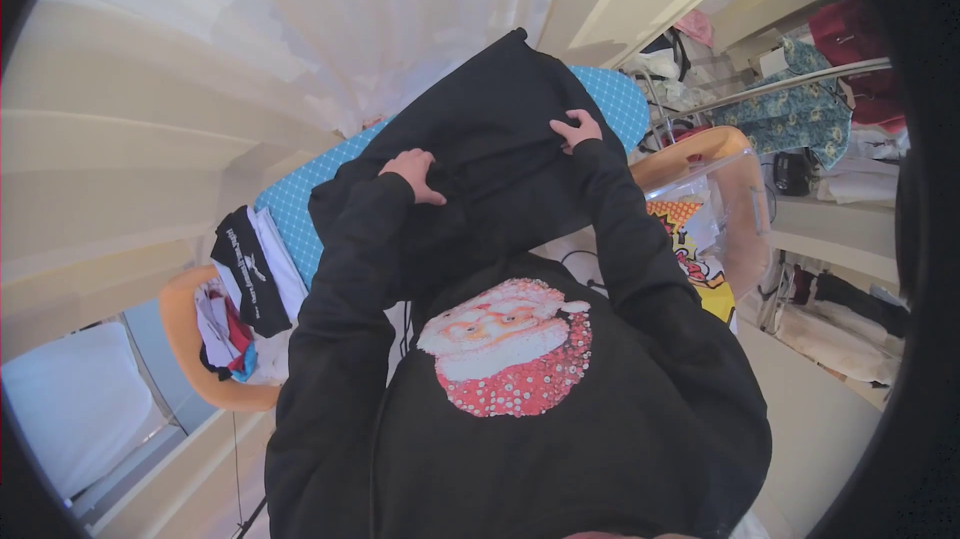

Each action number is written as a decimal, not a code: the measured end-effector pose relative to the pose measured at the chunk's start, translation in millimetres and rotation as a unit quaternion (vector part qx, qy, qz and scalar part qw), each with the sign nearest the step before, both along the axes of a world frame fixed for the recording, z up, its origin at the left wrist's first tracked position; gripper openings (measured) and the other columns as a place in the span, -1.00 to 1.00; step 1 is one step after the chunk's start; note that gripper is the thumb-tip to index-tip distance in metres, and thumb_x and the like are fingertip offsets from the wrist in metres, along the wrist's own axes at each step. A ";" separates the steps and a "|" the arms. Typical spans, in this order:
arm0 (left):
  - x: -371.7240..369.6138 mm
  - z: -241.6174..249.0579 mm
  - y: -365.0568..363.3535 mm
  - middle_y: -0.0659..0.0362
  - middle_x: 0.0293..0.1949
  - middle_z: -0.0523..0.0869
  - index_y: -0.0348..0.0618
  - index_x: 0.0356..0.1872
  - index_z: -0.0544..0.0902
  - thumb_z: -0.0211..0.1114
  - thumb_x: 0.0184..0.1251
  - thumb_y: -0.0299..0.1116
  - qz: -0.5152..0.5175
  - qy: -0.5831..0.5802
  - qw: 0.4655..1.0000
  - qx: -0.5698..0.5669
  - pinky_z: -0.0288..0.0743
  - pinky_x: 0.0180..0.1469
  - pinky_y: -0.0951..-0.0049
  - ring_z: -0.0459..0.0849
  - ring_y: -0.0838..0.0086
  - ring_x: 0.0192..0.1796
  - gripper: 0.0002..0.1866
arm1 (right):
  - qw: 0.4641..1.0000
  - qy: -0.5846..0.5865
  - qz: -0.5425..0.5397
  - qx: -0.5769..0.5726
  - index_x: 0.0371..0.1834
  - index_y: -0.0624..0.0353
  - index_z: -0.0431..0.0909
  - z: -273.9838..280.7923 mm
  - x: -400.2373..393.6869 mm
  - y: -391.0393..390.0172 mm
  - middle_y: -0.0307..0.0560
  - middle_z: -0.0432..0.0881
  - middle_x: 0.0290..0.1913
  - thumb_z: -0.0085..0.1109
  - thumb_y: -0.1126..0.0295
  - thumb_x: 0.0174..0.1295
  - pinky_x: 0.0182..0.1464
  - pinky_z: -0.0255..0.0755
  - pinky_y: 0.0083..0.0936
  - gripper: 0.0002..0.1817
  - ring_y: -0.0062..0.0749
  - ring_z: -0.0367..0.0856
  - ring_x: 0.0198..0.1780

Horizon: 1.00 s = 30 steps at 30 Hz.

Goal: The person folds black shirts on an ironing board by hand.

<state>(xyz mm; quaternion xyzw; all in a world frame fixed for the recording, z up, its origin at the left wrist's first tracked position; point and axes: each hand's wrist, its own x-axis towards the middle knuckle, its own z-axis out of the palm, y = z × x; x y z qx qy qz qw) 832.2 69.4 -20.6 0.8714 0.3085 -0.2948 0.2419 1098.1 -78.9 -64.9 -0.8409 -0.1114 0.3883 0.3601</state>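
Note:
A large piece of black cloth [490, 109], whose kind of garment I cannot make out, lies spread over a blue ironing board [290, 204] with a white grid pattern. Its near part hangs down towards my body. My left hand [414, 175] rests on the cloth left of the middle, thumb apart from the fingers. On the right part of the cloth is my right hand [577, 131], with thumb and fingers apart. Creases run across the fabric between the two hands. Neither hand visibly grips anything.
Folded black and white clothes [252, 264] lie at the board's left end, by an orange chair [190, 339] holding more clothes. Another orange chair [735, 149] at the right holds plastic-wrapped packages and a yellow printed item [712, 284]. Clothes hang from a rail [780, 89] farther right.

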 end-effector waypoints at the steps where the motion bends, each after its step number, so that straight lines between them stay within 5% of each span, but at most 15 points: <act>1: 2.3 3.6 1.1 0.08 0.08 0.45 -0.14 0.11 0.36 0.40 -0.12 0.00 0.001 0.024 0.999 -0.022 0.34 0.13 0.26 0.44 0.24 0.10 -0.25 | 1.000 -0.005 0.012 -0.014 -0.03 0.11 0.39 -2.7 0.6 1.1 -0.03 0.40 -0.01 0.26 0.16 0.00 -0.35 0.54 -0.58 -0.51 -0.33 0.48 -0.28; 5: 14.0 3.3 5.7 0.07 0.06 0.48 -0.15 0.06 0.34 0.44 -0.14 -0.12 -0.016 0.097 0.994 -0.049 0.40 0.07 0.28 0.49 0.22 0.07 -0.29 | 0.997 -0.052 0.037 -0.040 -0.18 0.16 0.45 -21.6 2.4 5.8 -0.08 0.45 -0.17 0.23 0.19 0.00 -0.43 0.53 -0.57 -0.62 -0.34 0.47 -0.34; 8: 17.4 13.5 2.2 0.11 0.08 0.50 -0.09 0.12 0.41 0.24 -0.04 -0.34 -0.038 0.114 0.992 -0.030 0.40 0.10 0.34 0.50 0.27 0.08 -0.44 | 0.994 -0.069 0.065 -0.051 -0.36 0.11 0.42 -17.0 4.2 5.1 -0.09 0.44 -0.32 0.17 0.21 0.07 -0.43 0.49 -0.60 -0.76 -0.33 0.44 -0.37; 14: -35.3 19.4 13.4 0.18 -0.45 0.61 -0.01 -0.52 0.55 0.25 -0.25 -0.39 0.016 -0.159 0.984 -0.074 0.38 -0.22 0.32 0.58 0.22 -0.28 -0.85 | 0.995 -0.075 0.069 -0.006 -0.56 -0.01 0.19 21.6 -2.6 -10.7 -0.18 0.22 -0.49 0.11 0.28 0.11 -0.42 0.43 -0.64 -0.73 -0.44 0.30 -0.45; 16: -54.0 30.0 25.5 0.23 -0.38 0.63 0.01 -0.44 0.59 0.34 -0.29 -0.40 0.074 -0.213 0.967 -0.113 0.34 -0.11 0.37 0.58 0.30 -0.22 -0.75 | 0.986 -0.135 0.088 0.053 -0.64 -0.02 0.09 45.5 -10.2 -26.4 -0.27 0.13 -0.57 0.13 0.25 0.02 -0.45 0.18 -0.55 -0.65 -0.52 0.15 -0.50; 19: -66.1 47.8 37.8 0.22 -0.34 0.63 -0.01 -0.40 0.60 0.37 -0.26 -0.40 0.149 -0.228 0.950 -0.150 0.32 -0.05 0.35 0.55 0.30 -0.21 -0.74 | 0.974 -0.193 0.104 0.059 -0.66 -0.03 0.07 53.1 -18.7 -61.5 -0.29 0.10 -0.60 0.14 0.21 0.00 -0.43 0.06 -0.48 -0.61 -0.52 0.10 -0.51; 23: -63.0 20.4 45.9 0.15 -0.13 0.60 -0.03 -0.11 0.53 0.33 -0.17 -0.29 0.196 -0.208 0.956 -0.068 0.31 0.06 0.30 0.52 0.23 -0.05 -0.55 | 0.970 -0.227 0.091 0.008 -0.65 -0.01 0.25 -40.0 -11.8 -108.9 -0.21 0.26 -0.62 0.23 0.19 -0.03 -0.63 0.28 -0.51 -0.68 -0.49 0.31 -0.67; 26: -41.3 -4.9 27.1 0.09 0.03 0.52 -0.06 0.11 0.38 0.30 -0.01 -0.12 0.108 -0.138 0.973 0.148 0.28 0.11 0.23 0.47 0.16 0.05 -0.39 | 0.974 -0.203 0.083 -0.060 -0.63 0.00 0.33 -47.7 -15.5 -105.9 -0.23 0.38 -0.60 0.17 0.16 -0.01 -0.41 0.25 -0.44 -0.74 -0.41 0.35 -0.53; 29: -29.3 -18.3 1.6 0.11 0.28 0.22 -0.08 0.28 0.16 0.03 0.18 0.09 0.085 -0.068 0.957 0.268 -0.04 0.30 0.11 0.14 0.19 0.31 -0.29 | 0.960 -0.215 0.133 -0.122 -0.50 0.02 0.37 -27.3 -16.9 -90.6 -0.12 0.45 -0.40 0.13 0.21 0.04 -0.26 0.29 -0.38 -0.81 -0.25 0.42 -0.34; 30: -29.3 -20.0 -1.9 0.12 0.30 0.18 -0.08 0.30 0.13 -0.03 0.19 0.15 0.080 -0.068 0.954 0.280 -0.09 0.32 0.10 0.09 0.20 0.34 -0.27 | 0.937 -0.280 0.164 -0.127 -0.32 0.06 0.37 -12.0 -20.2 -85.2 -0.08 0.38 -0.19 0.15 0.24 0.03 -0.13 0.27 -0.33 -0.77 -0.21 0.36 -0.15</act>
